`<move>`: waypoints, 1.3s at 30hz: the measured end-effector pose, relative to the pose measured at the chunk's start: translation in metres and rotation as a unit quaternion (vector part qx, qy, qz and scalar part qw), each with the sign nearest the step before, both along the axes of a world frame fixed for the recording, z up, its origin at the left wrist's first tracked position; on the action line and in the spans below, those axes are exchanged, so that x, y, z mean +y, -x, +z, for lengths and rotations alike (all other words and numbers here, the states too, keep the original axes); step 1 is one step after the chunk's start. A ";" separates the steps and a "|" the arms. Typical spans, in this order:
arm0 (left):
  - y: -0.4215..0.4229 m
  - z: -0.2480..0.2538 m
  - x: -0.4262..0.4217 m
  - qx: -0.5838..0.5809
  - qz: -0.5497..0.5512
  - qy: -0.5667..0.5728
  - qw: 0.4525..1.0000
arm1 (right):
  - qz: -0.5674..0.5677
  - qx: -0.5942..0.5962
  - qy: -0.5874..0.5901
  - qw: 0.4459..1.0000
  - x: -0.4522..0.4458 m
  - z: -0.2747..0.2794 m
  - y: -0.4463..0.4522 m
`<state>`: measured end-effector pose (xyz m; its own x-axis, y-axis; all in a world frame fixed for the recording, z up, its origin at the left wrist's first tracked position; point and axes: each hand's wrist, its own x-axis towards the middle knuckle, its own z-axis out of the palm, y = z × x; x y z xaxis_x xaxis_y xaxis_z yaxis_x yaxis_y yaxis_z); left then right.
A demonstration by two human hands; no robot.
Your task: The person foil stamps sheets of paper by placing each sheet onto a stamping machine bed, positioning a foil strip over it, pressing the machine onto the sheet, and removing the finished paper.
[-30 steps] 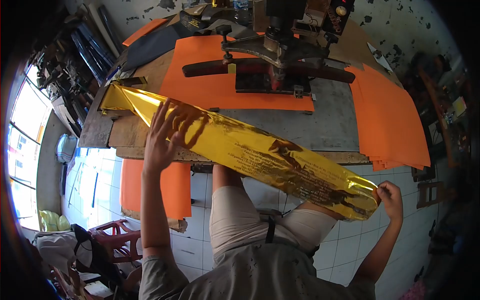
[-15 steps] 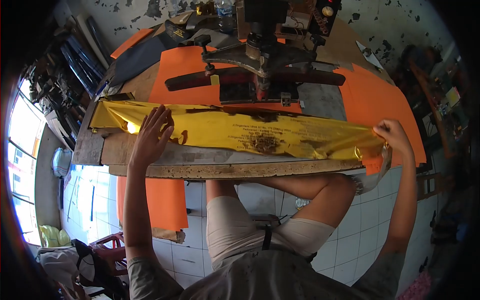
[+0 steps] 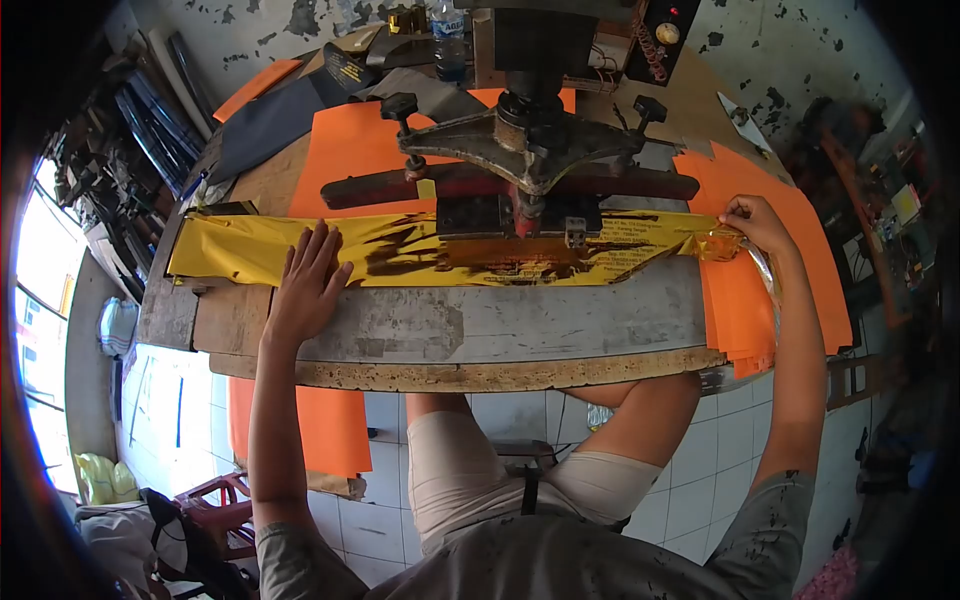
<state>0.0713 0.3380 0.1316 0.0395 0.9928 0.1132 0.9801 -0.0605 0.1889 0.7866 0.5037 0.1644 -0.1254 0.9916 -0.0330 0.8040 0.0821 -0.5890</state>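
A long strip of shiny gold stamping foil [image 3: 400, 262] stretches across the work table under the head of a press [image 3: 520, 190]. Dark used patches and lines of small lettering mark its middle and right part. My left hand [image 3: 308, 285] lies flat on the foil's left portion with fingers stretched out. At the foil's gathered right end, my right hand [image 3: 765, 228] pinches it between thumb and fingers. A loose shiny tail hangs down beside that wrist. The press's dark block covers part of the foil's upper edge.
Orange sheets [image 3: 770, 240] lie at the right, with another orange sheet [image 3: 365, 150] behind the press. A water bottle [image 3: 449, 45] stands at the back. The table's worn wooden front edge [image 3: 480, 376] runs above my knees. An orange stack [image 3: 320, 425] sits below at the left.
The foil has moved back, away from me, and now runs beneath the press block, lying flatter. My right hand has moved back and slightly left with its end. My left hand stays on the foil.
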 end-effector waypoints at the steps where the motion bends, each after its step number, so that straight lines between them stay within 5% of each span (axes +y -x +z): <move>1: -0.001 0.000 -0.001 -0.002 0.001 -0.002 1.000 | 0.006 0.008 0.000 1.000 0.002 -0.001 0.001; 30: -0.009 0.000 -0.007 0.004 0.011 0.002 1.000 | 0.001 0.005 0.022 1.000 0.013 0.007 0.008; 39: -0.004 0.003 -0.014 -0.012 0.001 -0.062 0.998 | -0.057 0.087 -0.047 0.993 0.002 0.010 0.008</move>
<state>0.0756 0.3243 0.1345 0.0340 0.9709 0.2369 0.9754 -0.0839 0.2039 0.7781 0.5061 0.1748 -0.0079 0.9974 0.0720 0.6975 0.0571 -0.7143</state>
